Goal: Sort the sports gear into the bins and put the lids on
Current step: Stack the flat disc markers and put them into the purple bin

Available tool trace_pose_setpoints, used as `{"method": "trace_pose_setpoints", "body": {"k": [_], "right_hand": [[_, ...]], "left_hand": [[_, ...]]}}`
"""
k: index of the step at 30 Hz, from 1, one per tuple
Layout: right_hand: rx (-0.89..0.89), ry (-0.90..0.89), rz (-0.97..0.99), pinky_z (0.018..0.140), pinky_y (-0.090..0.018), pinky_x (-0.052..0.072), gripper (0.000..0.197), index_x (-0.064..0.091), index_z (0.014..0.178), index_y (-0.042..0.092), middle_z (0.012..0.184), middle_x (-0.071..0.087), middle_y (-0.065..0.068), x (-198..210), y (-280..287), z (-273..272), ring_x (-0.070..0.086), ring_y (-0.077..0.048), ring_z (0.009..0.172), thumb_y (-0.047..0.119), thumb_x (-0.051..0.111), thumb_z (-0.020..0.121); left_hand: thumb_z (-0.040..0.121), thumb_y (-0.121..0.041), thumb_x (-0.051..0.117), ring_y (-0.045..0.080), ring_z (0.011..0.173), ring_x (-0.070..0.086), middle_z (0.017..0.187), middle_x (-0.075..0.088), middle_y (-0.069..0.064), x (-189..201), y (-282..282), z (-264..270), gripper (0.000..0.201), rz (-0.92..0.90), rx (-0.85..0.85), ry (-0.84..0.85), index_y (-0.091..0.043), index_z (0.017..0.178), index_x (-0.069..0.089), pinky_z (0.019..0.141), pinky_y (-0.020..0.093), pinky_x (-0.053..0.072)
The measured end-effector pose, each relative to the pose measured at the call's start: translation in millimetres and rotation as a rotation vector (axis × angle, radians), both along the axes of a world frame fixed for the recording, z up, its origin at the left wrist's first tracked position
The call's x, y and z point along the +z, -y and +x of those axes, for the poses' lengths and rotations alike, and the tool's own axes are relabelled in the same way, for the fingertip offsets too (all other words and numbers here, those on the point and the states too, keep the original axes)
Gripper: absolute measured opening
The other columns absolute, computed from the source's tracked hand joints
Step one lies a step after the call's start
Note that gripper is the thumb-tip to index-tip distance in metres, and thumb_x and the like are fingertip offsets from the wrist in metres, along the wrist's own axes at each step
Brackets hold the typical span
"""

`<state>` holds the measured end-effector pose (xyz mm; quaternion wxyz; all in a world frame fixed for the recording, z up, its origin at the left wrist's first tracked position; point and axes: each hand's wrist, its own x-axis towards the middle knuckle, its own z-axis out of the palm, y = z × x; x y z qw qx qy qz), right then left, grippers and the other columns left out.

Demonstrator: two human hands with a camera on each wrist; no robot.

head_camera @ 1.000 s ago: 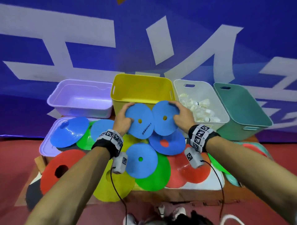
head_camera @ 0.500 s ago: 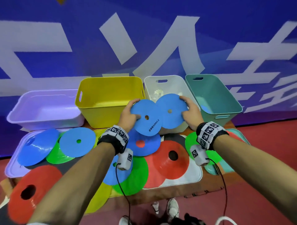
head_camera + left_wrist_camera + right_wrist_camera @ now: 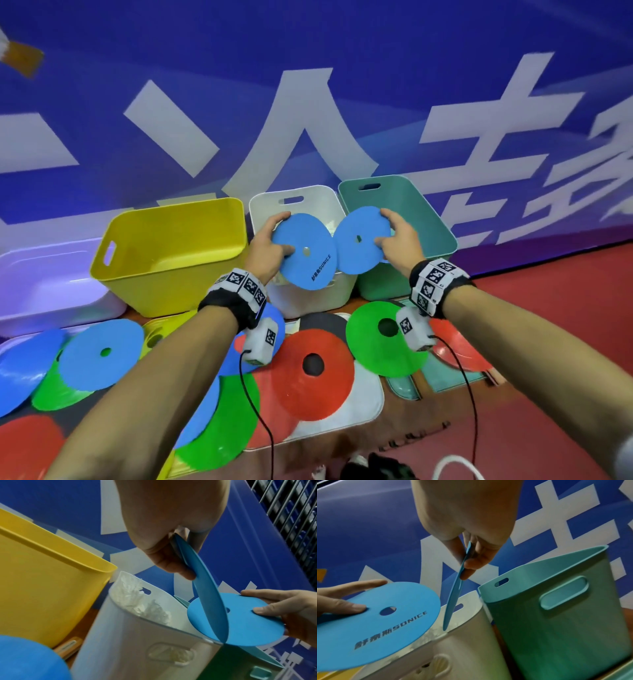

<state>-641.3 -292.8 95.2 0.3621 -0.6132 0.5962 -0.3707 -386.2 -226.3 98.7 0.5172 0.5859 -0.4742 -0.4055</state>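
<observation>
My left hand (image 3: 270, 240) grips a flat blue disc cone (image 3: 308, 253) with dark printed lettering, held over the white bin (image 3: 294, 202). My right hand (image 3: 399, 236) pinches a second blue disc cone (image 3: 359, 245) at the near left corner of the teal bin (image 3: 411, 192). The two discs overlap slightly at their edges. In the left wrist view the left hand (image 3: 173, 555) holds its disc (image 3: 205, 595) edge-on, and white shuttlecocks (image 3: 147, 601) lie inside the white bin. In the right wrist view the right hand (image 3: 471, 555) pinches its disc (image 3: 453, 595) beside the teal bin (image 3: 556, 608).
A yellow bin (image 3: 171, 246) and a lilac bin (image 3: 41, 284) stand to the left. Several red, green, blue and yellow disc cones lie over flat lids in front, such as a red cone (image 3: 313, 373) and a green cone (image 3: 380, 339). A blue banner wall rises behind.
Both hands carried their blue discs to the right, from in front of the yellow bin to over the white and teal bins. The head view has swung right too.
</observation>
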Motion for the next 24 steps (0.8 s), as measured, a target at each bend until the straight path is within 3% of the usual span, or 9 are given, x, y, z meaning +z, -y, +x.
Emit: {"method": "trace_pose_setpoints", "body": {"k": [6,12,16,20,24], "right_hand": [[-0.101,0.013,0.006,0.094,-0.044,0.052,0.066,0.050,0.138,0.023,0.127,0.056,-0.003,-7,26,-52,0.057,-0.026,0.111,-0.007,0.051,0.079],[-0.136,-0.016,0.005,0.095,-0.035,0.049,0.065,0.047,0.141,0.025,0.129,0.053,0.002,-7,50,-80,0.052,-0.020,0.109,-0.007,0.047,0.083],[-0.110,-0.050,-0.001,0.095,-0.033,0.048,0.066,0.046,0.142,0.025,0.135,0.053,0.001,-9,68,-87,0.053,-0.022,0.114,-0.007,0.046,0.084],[0.049,-0.326,0.085,0.090,-0.038,0.047,0.076,0.027,0.153,0.027,0.134,0.051,-0.013,-12,87,-84,0.056,-0.035,0.109,-0.001,0.045,0.085],[0.120,-0.488,0.175,0.103,-0.040,0.038,0.074,0.024,0.154,0.027,0.151,0.029,-0.018,-17,96,-80,0.044,-0.038,0.129,0.008,0.054,0.088]], "left_hand": [[0.073,0.005,0.062,0.029,0.107,0.060,0.124,0.058,-0.001,-3,24,-46,0.066,0.024,-0.048,0.046,-0.045,0.116,0.057,0.085,0.050,0.057],[0.075,0.011,0.059,0.031,0.106,0.058,0.120,0.058,-0.001,-5,46,-71,0.064,0.068,-0.054,0.091,-0.034,0.121,0.057,0.084,0.047,0.056],[0.074,0.009,0.059,0.031,0.106,0.058,0.121,0.057,-0.001,-9,57,-72,0.064,0.105,-0.021,0.105,-0.039,0.116,0.058,0.085,0.051,0.056],[0.073,0.007,0.060,0.031,0.106,0.058,0.123,0.057,0.000,-11,61,-72,0.064,0.132,-0.012,0.107,-0.041,0.115,0.059,0.084,0.052,0.056],[0.076,0.011,0.058,0.031,0.106,0.058,0.124,0.057,0.003,-10,65,-75,0.063,0.150,0.013,0.067,-0.037,0.116,0.060,0.084,0.050,0.057]]}}
